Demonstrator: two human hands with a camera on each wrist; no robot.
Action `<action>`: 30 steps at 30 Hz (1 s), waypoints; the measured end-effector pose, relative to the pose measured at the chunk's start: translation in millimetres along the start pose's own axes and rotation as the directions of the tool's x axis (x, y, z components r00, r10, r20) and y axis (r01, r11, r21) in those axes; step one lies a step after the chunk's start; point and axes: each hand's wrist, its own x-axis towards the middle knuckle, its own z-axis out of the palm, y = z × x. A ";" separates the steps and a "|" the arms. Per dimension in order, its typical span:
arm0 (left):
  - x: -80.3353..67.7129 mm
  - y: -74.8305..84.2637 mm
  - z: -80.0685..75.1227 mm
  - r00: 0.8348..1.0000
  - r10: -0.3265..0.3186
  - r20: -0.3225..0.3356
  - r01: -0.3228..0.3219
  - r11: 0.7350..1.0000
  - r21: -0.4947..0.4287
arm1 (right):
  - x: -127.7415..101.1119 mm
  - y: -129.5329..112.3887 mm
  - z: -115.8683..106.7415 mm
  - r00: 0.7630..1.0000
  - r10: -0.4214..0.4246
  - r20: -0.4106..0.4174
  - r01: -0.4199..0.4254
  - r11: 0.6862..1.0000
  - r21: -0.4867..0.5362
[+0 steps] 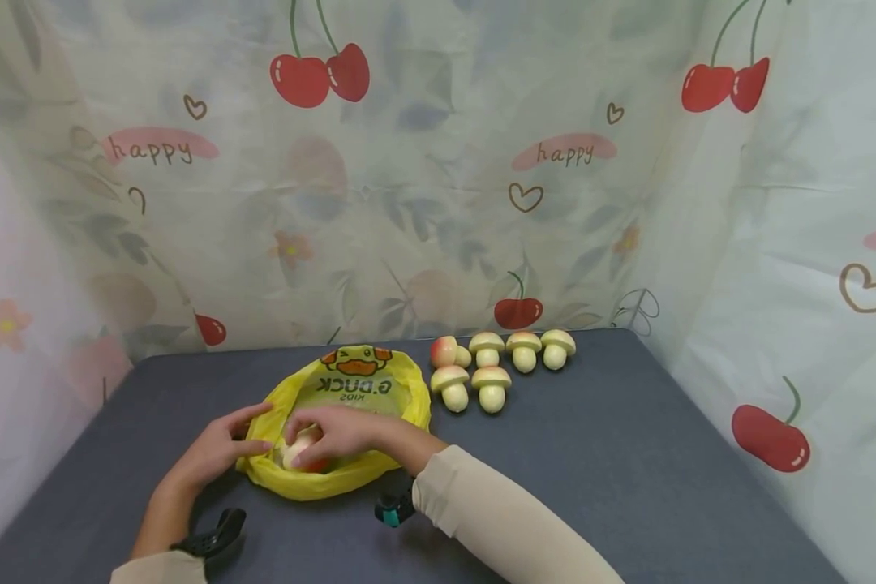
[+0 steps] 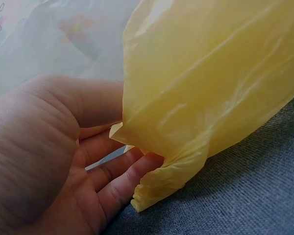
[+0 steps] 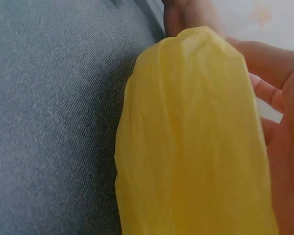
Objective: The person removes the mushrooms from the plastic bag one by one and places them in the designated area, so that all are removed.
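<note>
A yellow plastic bag (image 1: 314,484) with a duck print lies with its mouth spread wide at the left of the table. My left hand (image 1: 222,446) holds its left rim, thumb and fingers on either side of the film; the left wrist view shows the fingers (image 2: 115,188) against the crumpled edge. Inside the mouth, my right hand (image 1: 346,430) pinches a toy mushroom (image 1: 292,451) with a pale stem and a reddish cap. Yellow film (image 3: 191,137) hides this mushroom in the right wrist view. Whatever else lies in the bag cannot be made out.
Several toy mushrooms stand in two rows right of the bag, among them one lying on its side (image 1: 444,352) and a front one (image 1: 492,391). The dark grey table (image 1: 613,470) is bordered by a printed curtain (image 1: 438,162) behind and at the sides.
</note>
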 end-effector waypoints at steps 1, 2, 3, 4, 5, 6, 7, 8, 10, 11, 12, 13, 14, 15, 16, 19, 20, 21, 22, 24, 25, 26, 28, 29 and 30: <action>-0.2 -0.2 0.2 1.000 0.003 0.001 -0.003 1.000 0.001 | 0.1 0.5 0.7 1.000 0.008 -0.003 -0.008 1.000 -0.001; -0.1 -0.6 0.8 1.000 0.000 -0.001 0.000 1.000 0.000 | -0.1 0.5 1.3 1.000 0.018 -0.010 -0.018 1.000 -0.013; -0.1 -0.9 1.2 1.000 0.003 -0.001 -0.003 1.000 0.001 | -0.4 0.4 1.8 0.999 0.029 -0.015 -0.029 0.999 -0.027; -0.2 -1.1 1.5 1.000 0.003 -0.002 -0.003 1.000 0.002 | -0.7 0.3 2.1 0.999 0.038 -0.020 -0.038 0.999 -0.036; -0.2 -1.3 1.7 1.000 0.004 -0.001 -0.004 1.000 0.004 | -0.9 0.2 2.2 0.999 0.046 -0.025 -0.047 0.998 -0.052; -0.1 -1.5 1.9 1.000 0.005 -0.001 -0.005 1.000 0.005 | -1.1 0.3 2.4 0.998 0.051 -0.028 -0.053 0.996 -0.067; 0.0 -1.4 1.9 1.000 0.007 0.001 -0.007 1.000 0.008 | -1.5 0.1 2.3 0.998 0.056 -0.029 -0.059 0.995 -0.086; 0.1 -1.3 1.8 1.000 0.005 0.000 -0.005 1.000 0.007 | -2.2 -0.3 1.8 0.998 0.056 -0.027 -0.058 0.992 -0.109; 0.4 -0.8 1.3 1.000 -0.002 0.001 0.002 1.000 0.009 | -3.5 -0.7 0.3 0.999 0.044 -0.011 -0.045 0.987 -0.155; 0.5 -0.6 1.1 1.000 -0.005 0.002 0.005 1.000 0.012 | -4.4 -0.7 -0.6 0.999 0.038 0.006 -0.036 0.981 -0.190; 0.7 -0.4 1.0 1.000 -0.010 0.001 0.010 1.000 0.013 | -5.8 -0.7 -1.6 0.999 0.037 0.029 -0.030 0.975 -0.219; 1.0 -0.3 0.7 1.000 -0.013 0.002 0.013 1.000 0.016 | -7.4 -0.5 -2.7 0.998 0.035 0.053 -0.021 0.969 -0.248; 1.3 -0.5 0.4 1.000 -0.016 0.004 0.016 1.000 0.019 | -8.9 0.2 -3.6 0.996 0.031 0.079 -0.008 0.961 -0.275; 1.2 -0.5 0.5 1.000 -0.021 0.005 0.021 1.000 0.023 | -10.6 1.2 -4.6 0.994 0.031 0.102 0.000 0.956 -0.292; 1.3 -0.4 0.6 1.000 -0.024 0.006 0.024 0.999 0.024 | -12.8 2.4 -5.7 0.992 0.033 0.123 0.006 0.952 -0.306; 1.5 0.1 0.5 1.000 -0.030 0.005 0.030 0.999 0.025 | -18.6 7.2 -9.5 0.988 0.036 0.147 0.010 0.953 -0.303; 1.7 0.1 0.6 0.999 -0.034 0.003 0.034 0.999 0.019 | -20.5 8.8 -10.8 0.989 0.034 0.146 0.012 0.953 -0.304; 1.6 0.3 0.7 0.999 -0.034 0.003 0.034 0.999 0.016 | -22.2 10.3 -12.4 0.989 0.035 0.144 0.010 0.953 -0.303; 1.8 0.4 0.6 0.999 -0.035 0.000 0.035 0.999 0.011 | -24.1 11.5 -14.1 0.990 0.034 0.140 0.011 0.952 -0.305; 2.1 0.0 0.4 0.999 -0.033 -0.002 0.033 0.999 0.004 | -27.4 13.4 -17.3 0.991 0.032 0.127 0.009 0.951 -0.308; 2.3 -0.6 0.3 1.000 -0.029 0.002 0.029 1.000 0.004 | -29.3 14.1 -18.8 0.992 0.030 0.119 0.009 0.951 -0.310; 2.5 -1.0 0.4 1.000 -0.031 0.000 0.031 1.000 0.001 | -31.3 14.6 -20.3 0.993 0.028 0.112 0.008 0.951 -0.308; 2.5 -1.2 0.4 0.999 -0.033 0.001 0.033 0.999 -0.001 | -36.2 14.4 -23.7 0.995 0.025 0.093 0.003 0.956 -0.293; 2.6 -1.4 0.4 1.000 -0.029 0.005 0.029 1.000 0.003 | -38.5 14.5 -25.3 0.997 0.023 0.077 0.000 0.958 -0.286; 2.6 -1.2 0.4 0.999 -0.034 0.001 0.034 0.999 0.000 | -41.2 14.5 -27.1 0.998 0.021 0.065 -0.002 0.960 -0.278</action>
